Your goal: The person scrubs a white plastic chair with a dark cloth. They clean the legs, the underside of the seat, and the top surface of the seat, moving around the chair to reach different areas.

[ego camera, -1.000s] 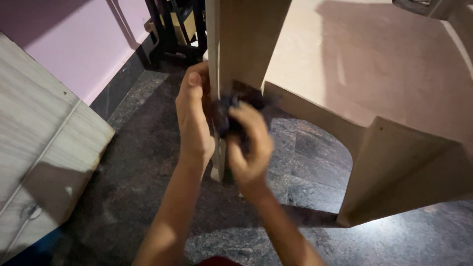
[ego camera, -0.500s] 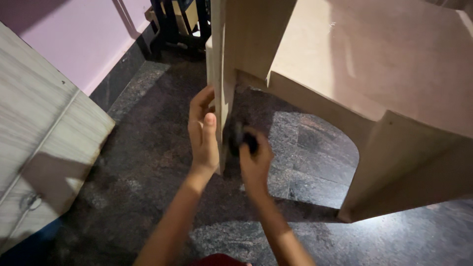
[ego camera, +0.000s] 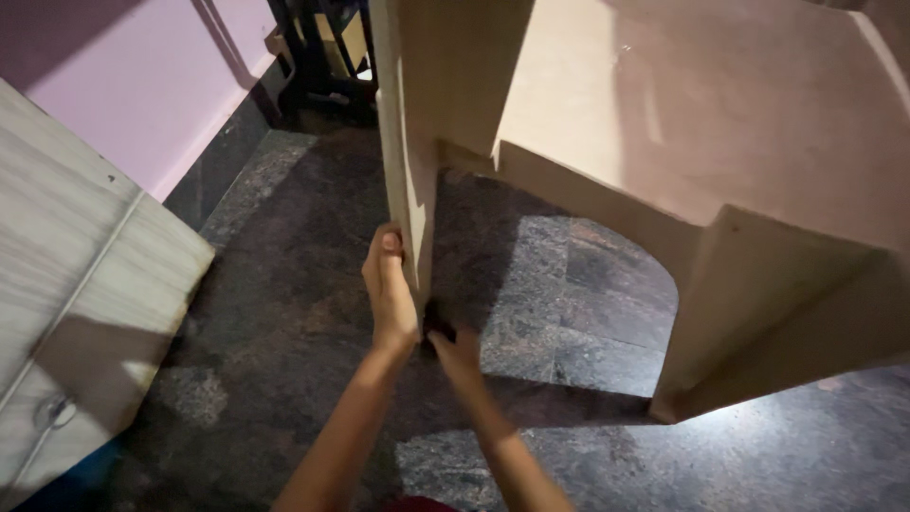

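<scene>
An unfinished light-brown wooden table (ego camera: 682,123) stands on a dark stone floor. Its near leg panel (ego camera: 409,161) rises upright in front of me. My left hand (ego camera: 389,289) lies flat against the lower left edge of that panel, fingers pointing up. My right hand (ego camera: 453,346) is low beside the panel's foot, fingers closed on a small dark object (ego camera: 438,327) that is mostly hidden. I cannot tell what the object is.
A whitewashed wood cabinet (ego camera: 66,284) stands at the left, against a pink wall (ego camera: 123,85). Dark furniture legs (ego camera: 318,57) stand at the back by the wall. The table's right leg panel (ego camera: 758,313) meets the floor at the right.
Both hands have moved down the leg panel toward the floor. The right hand with the dark object has dropped from the panel's side to near its foot.
</scene>
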